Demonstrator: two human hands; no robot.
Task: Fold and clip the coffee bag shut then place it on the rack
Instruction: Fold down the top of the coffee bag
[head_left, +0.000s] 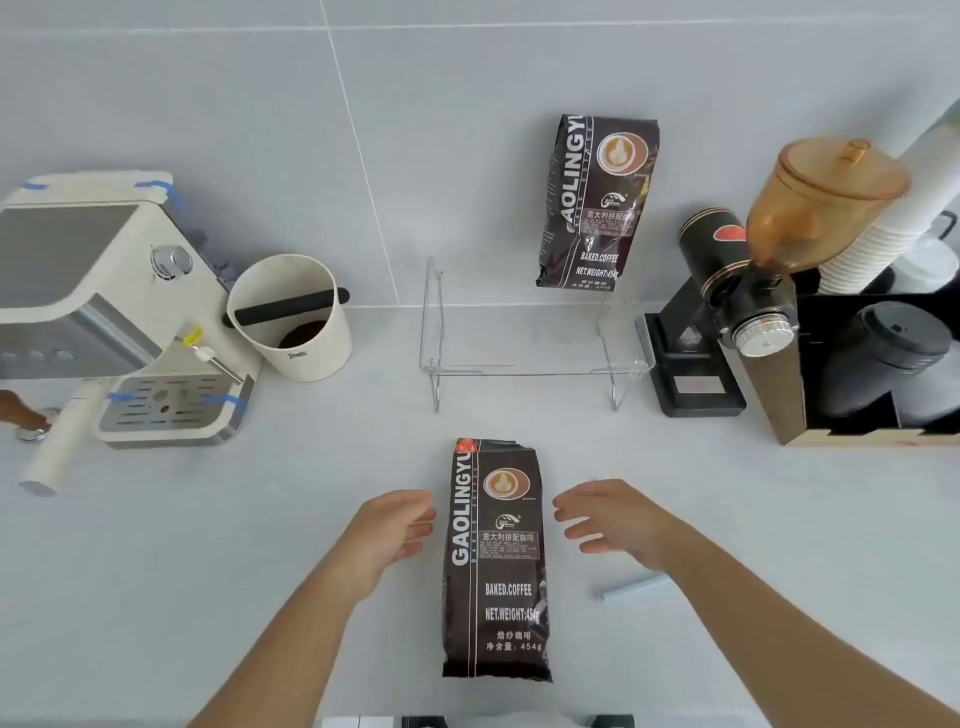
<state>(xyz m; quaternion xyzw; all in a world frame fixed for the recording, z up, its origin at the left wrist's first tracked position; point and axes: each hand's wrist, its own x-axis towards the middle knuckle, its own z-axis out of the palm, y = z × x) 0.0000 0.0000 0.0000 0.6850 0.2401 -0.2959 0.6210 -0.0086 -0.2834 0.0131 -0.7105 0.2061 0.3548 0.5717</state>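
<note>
A dark brown coffee bag (493, 561) lies flat on the white counter in front of me, its top end pointing away. My left hand (392, 527) hovers just left of the bag's upper part, fingers apart, holding nothing. My right hand (608, 517) hovers just right of it, also open and apart from the bag. A pale blue clip (636, 590) lies on the counter under my right forearm. The clear acrylic rack (535, 371) stands behind the bag. A second coffee bag (597, 202) stands upright on the rack's right side against the wall.
A cream espresso machine (104, 312) and a knock box (291, 317) stand at the left. A black grinder with an amber hopper (753, 291), stacked paper cups (883, 218) and a box of black lids (883, 364) fill the right side.
</note>
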